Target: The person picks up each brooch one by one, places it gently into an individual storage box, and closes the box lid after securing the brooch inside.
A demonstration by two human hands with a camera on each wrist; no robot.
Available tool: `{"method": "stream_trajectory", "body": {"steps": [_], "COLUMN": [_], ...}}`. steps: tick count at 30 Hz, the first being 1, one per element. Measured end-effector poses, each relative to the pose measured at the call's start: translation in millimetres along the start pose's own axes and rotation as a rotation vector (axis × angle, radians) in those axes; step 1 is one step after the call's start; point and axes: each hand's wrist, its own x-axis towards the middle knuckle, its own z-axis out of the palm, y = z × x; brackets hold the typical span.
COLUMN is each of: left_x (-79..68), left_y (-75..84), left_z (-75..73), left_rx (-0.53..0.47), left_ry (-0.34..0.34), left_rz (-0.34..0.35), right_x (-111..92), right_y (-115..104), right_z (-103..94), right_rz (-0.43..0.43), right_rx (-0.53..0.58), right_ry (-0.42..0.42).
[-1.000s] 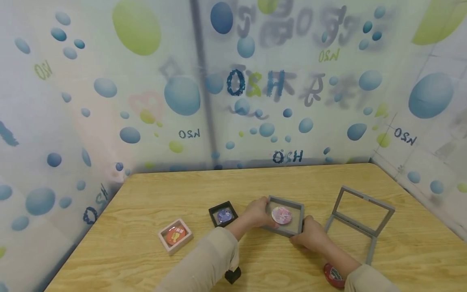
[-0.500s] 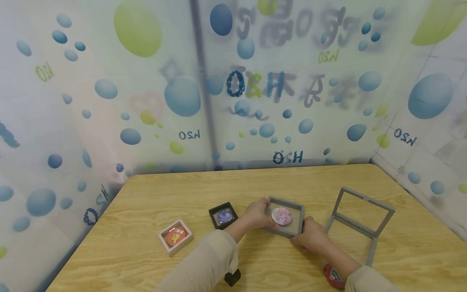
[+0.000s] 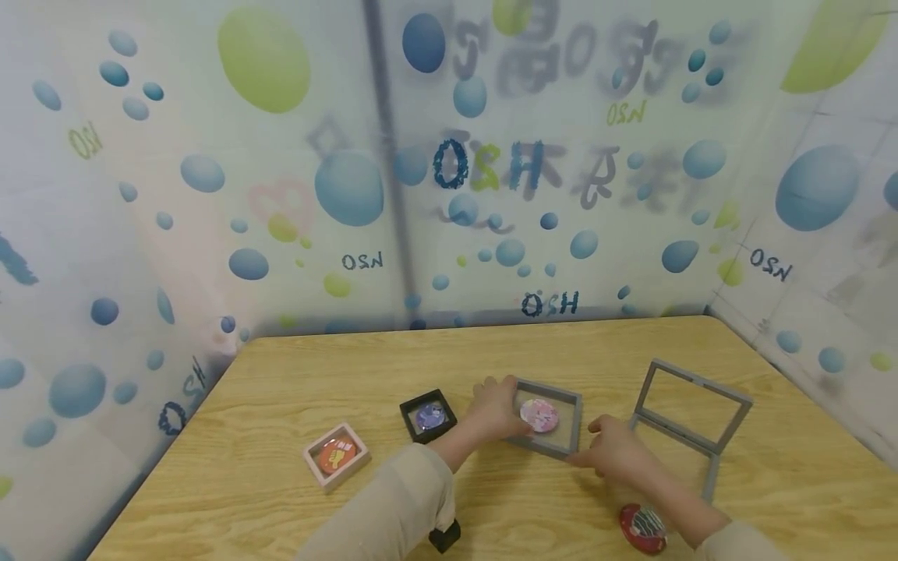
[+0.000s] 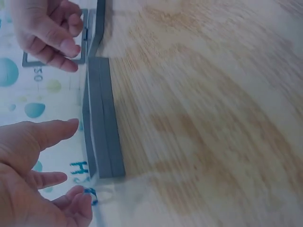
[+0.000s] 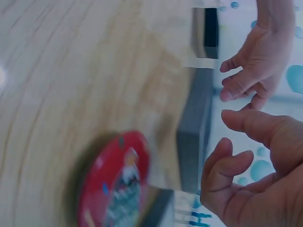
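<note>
A closed grey display frame lies on the table with a round pink badge behind its clear window. My left hand is over the frame's left edge in the head view. The left wrist view shows its thumb and fingers spread, a small gap away from the frame's grey side. At the frame's near right corner, my right hand has loosely bent fingers, with nothing between them in the right wrist view. Beneath the right forearm lies a red round badge, near a second grey frame standing hinged open.
To the left are a black frame with a blue-purple badge and a pale pink frame with a red-orange badge. A small black block shows beside the left sleeve. A patterned curtain stands behind the wooden table.
My right hand has let go of the closed grey frame's right side and drawn back to the right. My left fingers have lifted and loosened at its left edge. More of the red badge shows.
</note>
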Motion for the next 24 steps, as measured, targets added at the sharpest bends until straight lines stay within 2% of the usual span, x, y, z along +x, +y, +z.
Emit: {"method": "stream_trajectory", "body": {"steps": [4,7,10,14,18,21,24], "left_x": [-5.6,-9.7,-16.1,-27.0,-35.5,-41.6,-47.1], "left_y": [12.8,21.8,31.8,47.7,62.9,71.8,76.8], "left_z": [-0.8,1.4,6.0,18.5,36.5,48.3,57.7], "left_rx": [0.091,0.13,0.136,0.092,0.016,-0.095,-0.181], "left_ry": [0.054,0.062,0.024,-0.093,-0.229,-0.326,-0.382], "left_rz": [0.049,0.134,0.222,0.287,0.263,0.177,0.102], "right_x": [-10.4,-17.6,-23.8,-30.6,-35.1,-37.4,-39.4], "right_y": [2.2,9.7,23.0,41.9,58.5,71.4,84.0], "right_z": [-13.7,-20.5,-26.2,-32.6,-36.9,-40.6,-42.2], "right_rz": [-0.012,-0.04,-0.116,-0.189,-0.14,-0.114,-0.093], "right_rx": [-0.017,-0.031,-0.065,-0.142,-0.203,-0.236,-0.248], "right_ry": [-0.018,-0.022,-0.059,-0.109,-0.127,-0.152,-0.181]}}
